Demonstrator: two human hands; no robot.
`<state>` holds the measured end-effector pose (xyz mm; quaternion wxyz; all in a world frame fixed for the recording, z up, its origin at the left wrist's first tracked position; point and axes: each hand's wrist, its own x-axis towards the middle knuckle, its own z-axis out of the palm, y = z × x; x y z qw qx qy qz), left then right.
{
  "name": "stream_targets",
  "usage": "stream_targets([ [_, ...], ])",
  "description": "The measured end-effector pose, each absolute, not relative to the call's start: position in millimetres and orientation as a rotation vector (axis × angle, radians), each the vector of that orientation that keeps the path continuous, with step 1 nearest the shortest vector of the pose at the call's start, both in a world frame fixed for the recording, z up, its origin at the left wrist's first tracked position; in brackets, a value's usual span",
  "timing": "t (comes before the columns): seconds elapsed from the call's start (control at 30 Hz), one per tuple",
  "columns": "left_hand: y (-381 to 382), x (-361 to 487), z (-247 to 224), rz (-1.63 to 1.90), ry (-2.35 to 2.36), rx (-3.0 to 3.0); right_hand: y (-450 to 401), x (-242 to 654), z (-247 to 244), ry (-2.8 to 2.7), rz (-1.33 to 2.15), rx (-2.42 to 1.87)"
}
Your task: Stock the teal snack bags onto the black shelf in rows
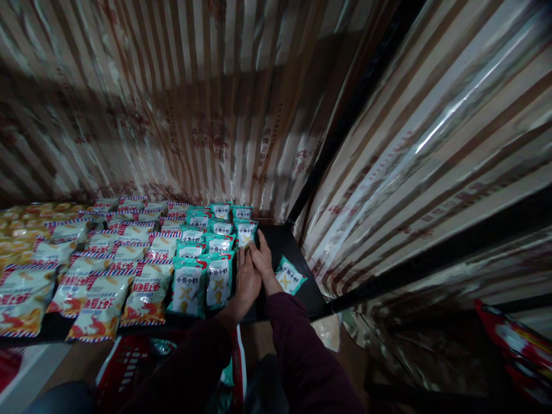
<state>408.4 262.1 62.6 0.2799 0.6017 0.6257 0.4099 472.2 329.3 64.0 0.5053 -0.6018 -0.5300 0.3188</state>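
Note:
My left hand (247,283) lies beside the front teal snack bag (219,280), its fingers stretched forward and close together. Just right of it, my right hand (261,260) reaches to another teal snack bag (245,232), with straight fingers along that bag's lower right side. Both hands touch each other near the bag's bottom edge; neither is wrapped around it. More upright teal bags stand in rows to the left, such as the front bag (188,287). A single teal bag (290,276) lies tilted on the black shelf (272,234), right of my right wrist.
Rows of striped-edge shrimp snack bags (101,305) fill the shelf's left part, with yellow packs (17,230) beyond. Below the shelf is a red open container or bag (125,362). Striped plastic sheeting (207,115) and a black frame post (319,167) stand behind. Red packs (517,339) sit far right.

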Motion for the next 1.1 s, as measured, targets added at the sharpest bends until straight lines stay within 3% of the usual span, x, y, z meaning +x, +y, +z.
stream_targets([
  [0.33,223.4,425.7,75.9,0.945,1.615,1.643,275.7,498.8,83.0,-1.447,0.377,-1.451],
  [0.5,206.3,438.8,74.9,0.763,1.608,1.791,230.5,532.7,70.4,-1.164,0.111,-1.640],
  [0.83,177.5,435.9,75.0,0.701,1.550,1.820,178.3,526.0,37.8,-1.042,0.552,-1.664],
  [1.1,146.6,414.1,73.3,0.868,1.576,1.630,152.0,503.6,35.6,-0.878,0.627,-1.606],
])
